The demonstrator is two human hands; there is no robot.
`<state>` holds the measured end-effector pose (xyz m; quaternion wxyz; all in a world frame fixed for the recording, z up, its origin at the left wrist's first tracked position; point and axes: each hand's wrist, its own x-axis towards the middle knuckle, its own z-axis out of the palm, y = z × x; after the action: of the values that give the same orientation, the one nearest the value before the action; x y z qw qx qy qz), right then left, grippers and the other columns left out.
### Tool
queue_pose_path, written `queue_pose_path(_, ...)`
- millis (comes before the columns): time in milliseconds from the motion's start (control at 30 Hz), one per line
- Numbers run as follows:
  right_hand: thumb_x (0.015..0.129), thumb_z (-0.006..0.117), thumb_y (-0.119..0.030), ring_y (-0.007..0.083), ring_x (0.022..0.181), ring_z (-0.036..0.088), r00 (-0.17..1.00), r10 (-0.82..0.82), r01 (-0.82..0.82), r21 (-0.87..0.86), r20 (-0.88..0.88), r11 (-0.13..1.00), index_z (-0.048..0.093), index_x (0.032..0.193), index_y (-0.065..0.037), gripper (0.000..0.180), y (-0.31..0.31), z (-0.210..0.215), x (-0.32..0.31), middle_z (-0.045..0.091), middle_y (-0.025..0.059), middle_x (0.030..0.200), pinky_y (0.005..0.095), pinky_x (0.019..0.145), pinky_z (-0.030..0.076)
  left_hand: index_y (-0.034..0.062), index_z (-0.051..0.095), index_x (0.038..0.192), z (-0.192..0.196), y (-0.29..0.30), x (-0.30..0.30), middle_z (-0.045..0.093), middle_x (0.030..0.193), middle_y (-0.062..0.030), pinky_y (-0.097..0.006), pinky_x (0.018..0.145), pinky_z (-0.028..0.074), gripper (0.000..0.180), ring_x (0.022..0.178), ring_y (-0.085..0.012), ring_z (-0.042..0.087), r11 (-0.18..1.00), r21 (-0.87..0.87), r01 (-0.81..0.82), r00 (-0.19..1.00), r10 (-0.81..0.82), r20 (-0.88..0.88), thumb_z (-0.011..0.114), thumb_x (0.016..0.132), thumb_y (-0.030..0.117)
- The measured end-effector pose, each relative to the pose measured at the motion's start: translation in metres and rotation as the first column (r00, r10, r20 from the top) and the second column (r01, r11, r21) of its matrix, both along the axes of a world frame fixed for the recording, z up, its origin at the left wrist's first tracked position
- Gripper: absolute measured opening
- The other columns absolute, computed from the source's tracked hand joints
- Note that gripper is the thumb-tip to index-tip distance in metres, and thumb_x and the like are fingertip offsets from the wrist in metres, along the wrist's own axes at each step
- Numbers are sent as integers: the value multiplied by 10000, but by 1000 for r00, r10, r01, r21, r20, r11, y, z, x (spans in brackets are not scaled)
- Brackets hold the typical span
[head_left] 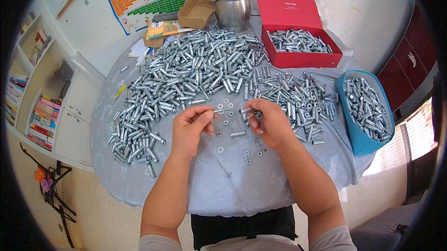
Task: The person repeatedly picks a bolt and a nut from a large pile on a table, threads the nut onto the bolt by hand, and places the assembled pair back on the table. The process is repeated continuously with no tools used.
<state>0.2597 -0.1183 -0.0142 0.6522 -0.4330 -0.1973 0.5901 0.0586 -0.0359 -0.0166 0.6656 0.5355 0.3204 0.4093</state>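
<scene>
My left hand (193, 127) is closed, pinching a slim metal bolt (222, 110) that points to the right. Opposite it, my right hand (267, 121) grips a short metal sleeve (245, 115) between thumb and fingers; the bolt and sleeve are apart. Between my hands a loose sleeve (238, 133) lies on the table. Around it are several nuts and washers, such as a washer (220, 149) near my left wrist and a nut (248, 161) near my right forearm. A large heap of assembled sleeve anchors (186, 74) spreads behind and left of my hands.
A smaller pile of sleeves, bolts and nuts (302, 104) lies to the right. Beyond stand a red box (305, 59) of metal parts, a steel canister (231, 6) and an open cardboard box (195, 13). A teal bin (368, 144) with more parts sits at the right edge.
</scene>
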Motion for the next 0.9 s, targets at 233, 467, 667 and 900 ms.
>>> queue_pose_path(233,891,655,-156,74,529,479,982,119,-113,-45,147,993,623,931,-18,147,2,-1,-15,568,7,731,208,422,323,-1,675,1059,-5,-8,8,697,891,-73,-241,569,498,190,638,-98,587,987,50,155,981,-148,-122,654,881,61)
queue_pose_path(467,870,649,-129,121,625,552,669,-286,266,138,686,954,660,920,6,144,5,-8,-9,618,42,745,265,583,452,24,703,1031,-14,20,-13,682,891,-13,-219,610,459,167,685,-56,553,814,522,-257,817,471,-332,661,883,87)
queue_pose_path(667,844,647,-93,198,765,590,360,-506,384,370,784,846,671,923,-11,116,3,-6,0,639,95,855,314,706,471,89,720,1014,-22,23,-19,684,1032,-75,-382,876,428,236,996,-280,537,519,845,132,593,642,-486,693,779,104)
queue_pose_path(900,787,662,-62,308,943,573,-26,-533,323,511,846,796,670,878,-34,96,2,-9,12,640,130,909,406,894,409,75,698,963,-8,18,-13,669,983,-78,-408,907,408,218,998,-318,516,608,755,246,503,586,-635,715,747,103)
